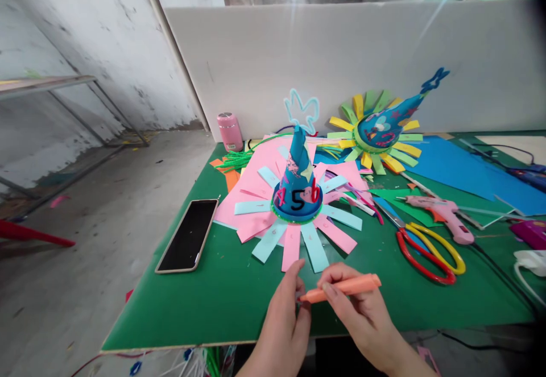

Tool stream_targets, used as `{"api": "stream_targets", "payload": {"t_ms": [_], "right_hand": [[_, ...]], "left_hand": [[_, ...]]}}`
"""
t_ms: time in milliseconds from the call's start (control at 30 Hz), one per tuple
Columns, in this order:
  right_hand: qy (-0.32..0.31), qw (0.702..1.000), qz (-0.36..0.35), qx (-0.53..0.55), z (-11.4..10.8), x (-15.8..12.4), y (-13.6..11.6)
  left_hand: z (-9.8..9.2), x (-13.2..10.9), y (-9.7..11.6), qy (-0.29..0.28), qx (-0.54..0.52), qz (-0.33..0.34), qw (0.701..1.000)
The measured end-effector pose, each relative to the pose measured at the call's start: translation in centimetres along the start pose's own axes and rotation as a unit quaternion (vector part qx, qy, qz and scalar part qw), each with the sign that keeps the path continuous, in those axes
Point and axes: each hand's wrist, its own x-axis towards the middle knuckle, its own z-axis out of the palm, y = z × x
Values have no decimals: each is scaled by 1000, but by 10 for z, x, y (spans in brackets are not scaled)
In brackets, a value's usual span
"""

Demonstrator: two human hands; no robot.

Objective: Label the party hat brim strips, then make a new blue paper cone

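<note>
My right hand (362, 314) grips an orange marker pen (354, 286) between thumb and fingers, with its narrow end pointing left. Around that end curl the fingers of my left hand (285, 314), so what they hold there is hidden. Just beyond both hands stands a blue cone hat (297, 186) bearing the figures 4, 5 and 6. Pink and light blue paper strips (291, 246) fan out around its base, and a light blue pipe-cleaner shape (302, 110) tops it.
On the green table (170, 314) lie a phone (187, 236), scissors (426, 252), a pink glue gun (446, 212) and blue sheets (452, 166). A second cone hat (384, 129) leans at the back near the grey partition (264, 53). A pink bottle (230, 131) stands back left.
</note>
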Motion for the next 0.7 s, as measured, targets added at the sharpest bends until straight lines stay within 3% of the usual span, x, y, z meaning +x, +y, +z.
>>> {"api": "stream_targets", "payload": {"t_ms": [433,700], "right_hand": [[37,999,26,-3,5,12,13],[-12,985,-110,-129,4,17,5]], "left_hand": [[-10,16,4,-11,36,-34,999],[-10,23,-1,-30,48,-11,998]]}}
